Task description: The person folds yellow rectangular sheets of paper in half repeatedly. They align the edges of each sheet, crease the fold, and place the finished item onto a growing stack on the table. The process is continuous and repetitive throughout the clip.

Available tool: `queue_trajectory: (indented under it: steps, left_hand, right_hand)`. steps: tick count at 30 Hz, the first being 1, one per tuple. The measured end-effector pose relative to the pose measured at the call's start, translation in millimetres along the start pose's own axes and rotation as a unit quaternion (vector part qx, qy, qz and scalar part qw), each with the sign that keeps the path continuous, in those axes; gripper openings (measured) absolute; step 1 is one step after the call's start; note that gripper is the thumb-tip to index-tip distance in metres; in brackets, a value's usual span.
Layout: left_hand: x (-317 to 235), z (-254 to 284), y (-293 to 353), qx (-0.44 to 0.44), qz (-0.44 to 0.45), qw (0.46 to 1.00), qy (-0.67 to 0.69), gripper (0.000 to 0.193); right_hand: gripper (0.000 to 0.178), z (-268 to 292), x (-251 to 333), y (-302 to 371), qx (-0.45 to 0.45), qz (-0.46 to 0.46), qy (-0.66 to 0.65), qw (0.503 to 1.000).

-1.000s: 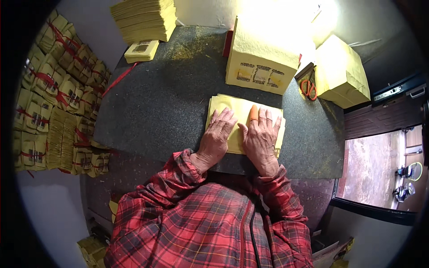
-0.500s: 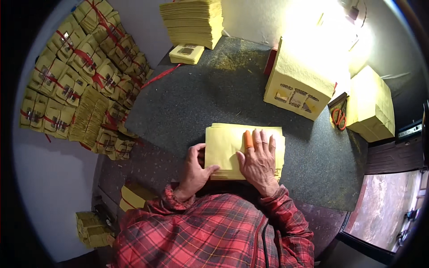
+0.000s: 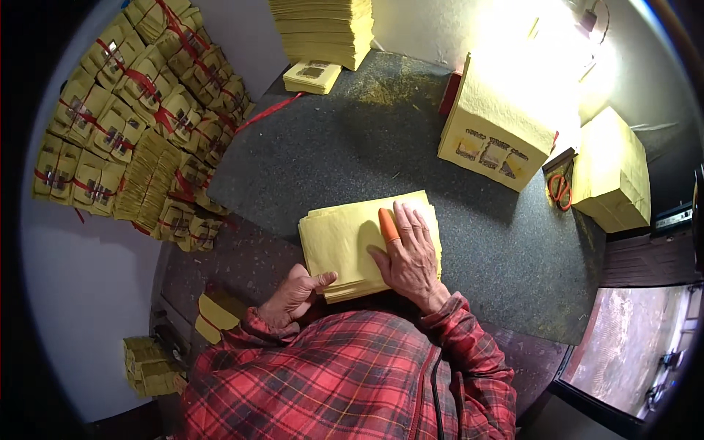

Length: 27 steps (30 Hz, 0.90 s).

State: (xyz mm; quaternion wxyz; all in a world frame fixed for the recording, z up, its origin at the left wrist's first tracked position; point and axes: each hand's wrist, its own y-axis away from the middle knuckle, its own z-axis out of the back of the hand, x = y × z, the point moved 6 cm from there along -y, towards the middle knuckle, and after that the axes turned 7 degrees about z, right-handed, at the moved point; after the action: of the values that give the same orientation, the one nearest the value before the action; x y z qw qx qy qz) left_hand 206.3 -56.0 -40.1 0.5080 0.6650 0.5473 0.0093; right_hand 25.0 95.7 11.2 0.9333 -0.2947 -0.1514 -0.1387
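Note:
A stack of yellow paper sheets (image 3: 334, 238) lies slightly turned on the dark speckled tabletop (image 3: 345, 154), close to my body. My left hand (image 3: 290, 295) grips its near left corner. The thumb rests on top; the other fingers are curled and partly hidden at the edge. Flat across the right part of the top sheet lies my right hand (image 3: 412, 262), fingers stretched out. An orange finger cot (image 3: 389, 226) covers its index finger. The sheet edges are uneven along the near and right sides.
Tall yellow paper stacks (image 3: 323, 33) stand at the back and a large printed one (image 3: 495, 139) at the right back. Red-handled scissors (image 3: 560, 192) lie beside another yellow block (image 3: 612, 172). Bundles tied with red ribbon (image 3: 117, 136) are piled at left. A bright lamp glares at upper right.
The stack has shifted left and turned counterclockwise, with both hands moving along. My left hand now has its thumb over the near left corner. The view has moved slightly.

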Motion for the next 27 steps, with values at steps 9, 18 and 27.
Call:
queue_trajectory:
  steps: [9, 18, 27]
  left_hand:
    - [-47, -35, 0, -0.008, -0.215, 0.911, -0.350, 0.038]
    - [-80, -89, -46, 0.134, -0.316, 0.847, -0.407, 0.045]
    - [-122, -125, -81, 0.163, -0.379, 0.736, -0.536, 0.094]
  right_hand:
    - [0.118, 46, -76, 63, -0.079, -0.276, -0.262, 0.921]
    - [0.078, 99, -83, 62, -0.101, -0.401, -0.481, 0.773]
    - [0.125, 161, -100, 43, -0.107, -0.298, -0.394, 0.863]
